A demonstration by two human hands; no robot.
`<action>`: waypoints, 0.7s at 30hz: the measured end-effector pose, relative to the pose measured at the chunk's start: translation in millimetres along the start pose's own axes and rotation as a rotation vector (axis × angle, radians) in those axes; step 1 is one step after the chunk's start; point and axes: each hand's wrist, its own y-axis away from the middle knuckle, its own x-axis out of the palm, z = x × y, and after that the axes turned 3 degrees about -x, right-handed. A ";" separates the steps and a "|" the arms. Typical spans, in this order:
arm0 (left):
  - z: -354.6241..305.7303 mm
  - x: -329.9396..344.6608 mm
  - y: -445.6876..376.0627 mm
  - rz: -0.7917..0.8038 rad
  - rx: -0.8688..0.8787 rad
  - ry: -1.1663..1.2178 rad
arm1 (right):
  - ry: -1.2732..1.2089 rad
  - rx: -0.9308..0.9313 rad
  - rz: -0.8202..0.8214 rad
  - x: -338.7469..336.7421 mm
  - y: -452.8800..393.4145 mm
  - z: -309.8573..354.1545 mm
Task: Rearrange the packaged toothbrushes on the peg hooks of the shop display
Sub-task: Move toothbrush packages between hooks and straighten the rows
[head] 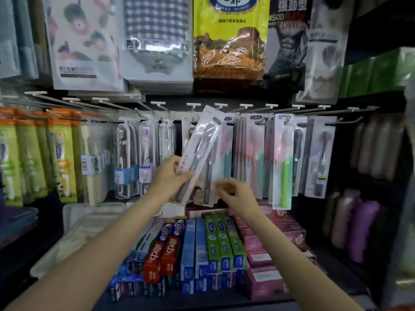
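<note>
The left hand [169, 176] pinches a toothbrush pack [199, 151] near its lower left edge, thumb on the front face and fingers behind, so most of the pack rises above and to the right of the grip. The pack tilts with its top leaning right, its hang tab close below the row of white-tipped peg hooks [220, 105] at the middle of the display; whether the tab is on a hook cannot be told. It is a white card with a clear blister holding what look like two grey-handled brushes, and a printed face shows at its lower end. The right hand [235, 191] is at the bottom right corner of the pack, fingers loosely curled; blur hides whether it grips anything. Behind hang pink and teal toothbrush packs [253, 153]. Toothpaste boxes [197, 245] lie on the near shelf below.
</note>
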 end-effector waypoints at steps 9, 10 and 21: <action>-0.1 -12.0 -2.7 -0.025 0.046 -0.075 | -0.104 0.207 -0.076 16.5 -10.2 -12.6; 0.3 -12.3 -2.6 -0.027 0.049 -0.085 | -0.107 0.215 -0.110 18.0 -11.9 -12.2; 10.0 -0.2 -2.2 -0.059 0.105 -0.128 | -0.235 0.191 -0.145 26.3 -13.0 -13.9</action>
